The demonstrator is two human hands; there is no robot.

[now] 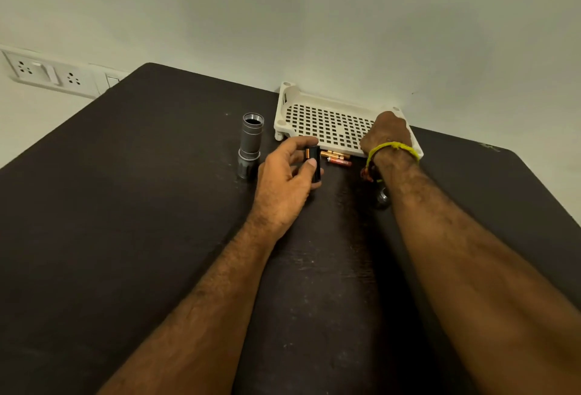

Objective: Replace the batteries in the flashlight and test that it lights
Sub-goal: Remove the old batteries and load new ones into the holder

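Your forearms stretch across a dark, scuffed table (pixel 125 237); your left hand (pixel 283 184) pinches a black battery holder (pixel 315 164). The open flashlight body (pixel 250 143) stands left of it, loose batteries (pixel 336 157) just beyond. Farther, your right hand (pixel 388 133) reaches into a white perforated tray (pixel 314 118) against the pale wall (pixel 314 17), its fingers hidden; a socket panel (pixel 47 74) sits far left.

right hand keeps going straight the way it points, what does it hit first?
The right hand is already over the white perforated tray, reaching toward the wall. Going on, it would likely meet the tray's far rim, then the wall; depth is unclear.
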